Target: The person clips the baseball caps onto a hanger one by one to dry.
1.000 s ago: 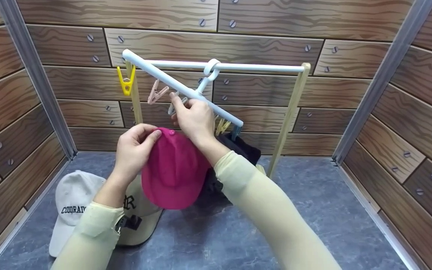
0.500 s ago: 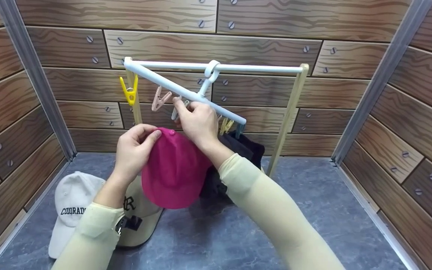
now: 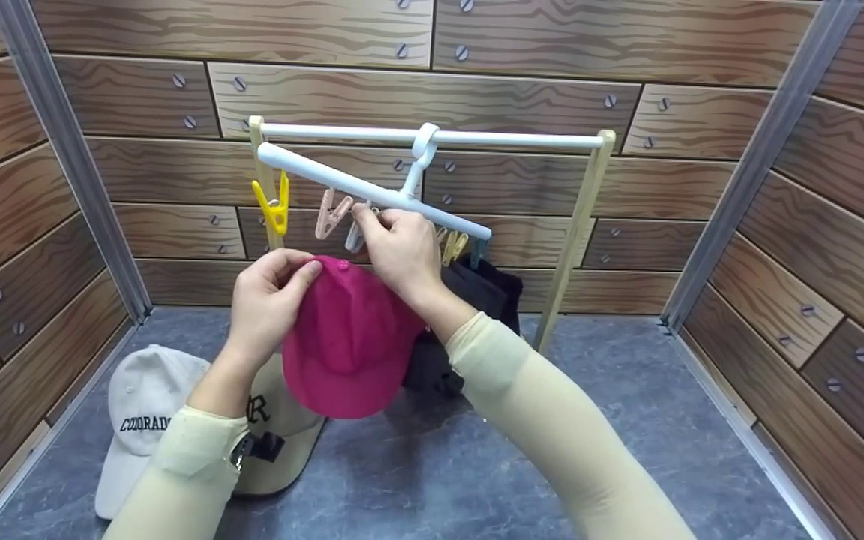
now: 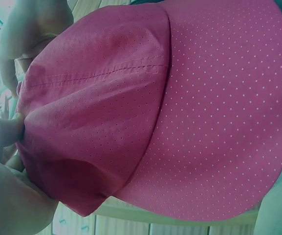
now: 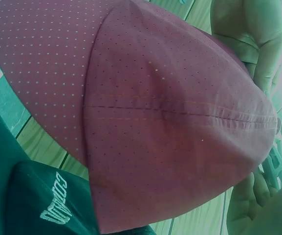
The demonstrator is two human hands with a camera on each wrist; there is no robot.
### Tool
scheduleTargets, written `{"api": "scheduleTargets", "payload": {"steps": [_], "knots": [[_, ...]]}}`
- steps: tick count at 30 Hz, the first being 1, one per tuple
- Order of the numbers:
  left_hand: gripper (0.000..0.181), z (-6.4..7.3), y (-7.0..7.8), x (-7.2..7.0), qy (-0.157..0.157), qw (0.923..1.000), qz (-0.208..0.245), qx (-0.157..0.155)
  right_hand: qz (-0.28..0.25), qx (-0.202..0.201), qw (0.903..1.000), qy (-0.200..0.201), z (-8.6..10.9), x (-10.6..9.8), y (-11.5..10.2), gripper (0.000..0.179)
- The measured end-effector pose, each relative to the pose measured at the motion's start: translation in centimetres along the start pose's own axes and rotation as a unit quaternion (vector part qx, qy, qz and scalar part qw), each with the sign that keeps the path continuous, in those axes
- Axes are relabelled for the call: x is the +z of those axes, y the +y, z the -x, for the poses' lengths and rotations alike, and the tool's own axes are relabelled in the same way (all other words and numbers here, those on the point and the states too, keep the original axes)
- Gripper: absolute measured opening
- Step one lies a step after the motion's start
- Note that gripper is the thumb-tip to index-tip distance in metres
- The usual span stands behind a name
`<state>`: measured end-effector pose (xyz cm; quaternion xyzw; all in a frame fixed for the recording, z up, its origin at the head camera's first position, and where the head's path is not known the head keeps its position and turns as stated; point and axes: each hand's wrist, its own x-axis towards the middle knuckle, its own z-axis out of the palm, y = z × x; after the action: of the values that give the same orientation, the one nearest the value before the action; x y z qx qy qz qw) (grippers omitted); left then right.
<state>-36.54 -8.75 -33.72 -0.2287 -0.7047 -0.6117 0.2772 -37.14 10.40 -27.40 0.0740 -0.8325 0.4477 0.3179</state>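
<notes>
With thumb and fingers, my left hand (image 3: 271,300) pinches the crown top of a magenta baseball cap (image 3: 349,345), which hangs with its brim down. My right hand (image 3: 404,251) pinches a pale grey clothespin (image 3: 355,238) on a light blue clip hanger (image 3: 327,176); part of that clothespin is hidden by the fingers. Left of it dangle a pink clothespin (image 3: 332,215) and a yellow clothespin (image 3: 273,204), both without a cap. In the right wrist view, the magenta cap (image 5: 170,117) reaches close to the clothespins at the right edge.
The hanger hooks over the white rail (image 3: 522,139) of a wooden rack and tilts down to the right. Black caps (image 3: 488,289) hang from its right-hand clips. A white cap (image 3: 136,397) and a beige cap (image 3: 289,450) lie on the grey tabletop, partly behind my left forearm.
The hanger's left end has dropped, so it tilts less, and its clothespins have come down. My right hand has shifted slightly down and right; the left hand and magenta cap stay put.
</notes>
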Motion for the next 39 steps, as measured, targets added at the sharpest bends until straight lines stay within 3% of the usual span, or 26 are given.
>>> {"api": "scheduleTargets", "payload": {"steps": [11,21,39], "knots": [[0.008,0.0,0.0,0.1,-0.003,0.9997,-0.014,-0.018,-0.053,-0.024,0.9979,-0.029,0.0,-0.9,0.7,0.057],[0.014,0.0,0.4,0.5,0.000,0.9996,-0.019,-0.022,-0.126,-0.009,0.9894,-0.073,0.1,-1.4,1.2,0.041],[0.010,-0.3,1.0,1.3,0.002,0.9988,0.026,-0.042,-0.157,-0.019,0.9838,-0.084,0.1,-1.8,1.7,0.048]]}}
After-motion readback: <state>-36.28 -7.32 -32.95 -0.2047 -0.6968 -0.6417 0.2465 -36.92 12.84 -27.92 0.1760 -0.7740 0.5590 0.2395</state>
